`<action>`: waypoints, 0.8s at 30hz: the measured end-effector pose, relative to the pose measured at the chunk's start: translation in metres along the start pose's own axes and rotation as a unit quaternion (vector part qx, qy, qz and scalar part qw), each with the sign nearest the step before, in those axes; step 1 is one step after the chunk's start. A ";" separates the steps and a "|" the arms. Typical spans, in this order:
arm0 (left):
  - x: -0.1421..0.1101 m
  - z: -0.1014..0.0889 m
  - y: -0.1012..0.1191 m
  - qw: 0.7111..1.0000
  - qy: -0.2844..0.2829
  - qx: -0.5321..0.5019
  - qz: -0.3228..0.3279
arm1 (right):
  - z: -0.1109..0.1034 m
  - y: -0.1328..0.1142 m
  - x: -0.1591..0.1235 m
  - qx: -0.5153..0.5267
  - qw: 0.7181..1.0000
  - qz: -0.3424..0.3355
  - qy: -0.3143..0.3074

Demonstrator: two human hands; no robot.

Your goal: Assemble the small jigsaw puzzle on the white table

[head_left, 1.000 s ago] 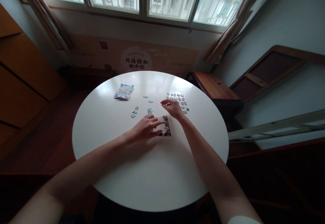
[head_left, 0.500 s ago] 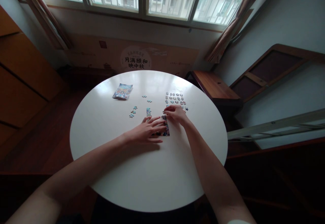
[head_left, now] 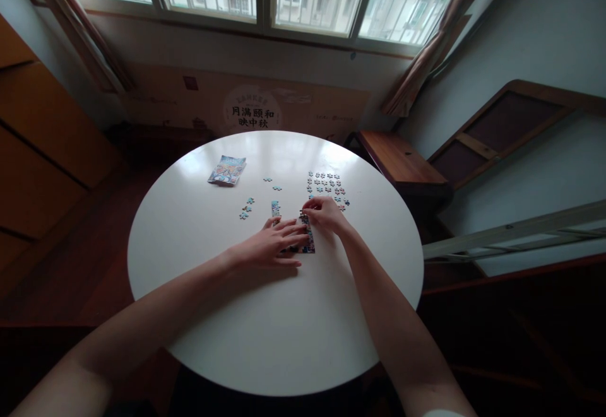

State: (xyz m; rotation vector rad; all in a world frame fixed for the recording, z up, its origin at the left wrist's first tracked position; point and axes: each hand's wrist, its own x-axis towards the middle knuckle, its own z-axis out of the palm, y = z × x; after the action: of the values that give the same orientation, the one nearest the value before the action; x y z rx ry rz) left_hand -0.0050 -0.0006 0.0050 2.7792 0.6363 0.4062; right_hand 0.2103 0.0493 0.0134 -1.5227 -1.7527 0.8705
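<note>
A partly joined jigsaw puzzle (head_left: 310, 241) lies on the white round table (head_left: 265, 341). My left hand (head_left: 274, 243) rests over it with fingers spread, hiding much of the joined part. At the puzzle's upper right corner my right hand (head_left: 326, 212) pinches a small puzzle piece (head_left: 303, 212) between thumb and finger, touching or just above the edge. The joined strip's upper left end (head_left: 275, 206) shows beyond my left fingers. Loose puzzle pieces (head_left: 324, 183) stand in rows behind my right hand, some partly hidden by it.
Several loose pieces (head_left: 247, 209) lie left of the puzzle, and two more pieces (head_left: 277, 188) sit farther back. A colourful printed packet (head_left: 227, 171) is at the table's back left. A wooden bench (head_left: 402, 158) stands beyond the right edge, under the window wall.
My right hand has come down from the rows of loose pieces to the puzzle's upper right corner. My left hand has flattened and spread over the puzzle.
</note>
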 end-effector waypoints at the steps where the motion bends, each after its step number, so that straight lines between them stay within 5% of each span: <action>1: 0.000 0.000 0.000 1.000 0.002 0.000 0.000 | 0.000 0.000 0.000 -0.005 1.000 0.000 0.003; 24: 0.000 -0.001 0.002 1.000 0.003 0.005 -0.002 | 0.005 -0.002 -0.002 -0.123 0.992 -0.018 0.026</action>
State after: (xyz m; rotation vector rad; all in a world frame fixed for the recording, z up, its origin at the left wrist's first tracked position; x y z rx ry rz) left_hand -0.0043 -0.0020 0.0066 2.7856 0.6476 0.4127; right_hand 0.2055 0.0465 0.0121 -1.6483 -1.8966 0.6081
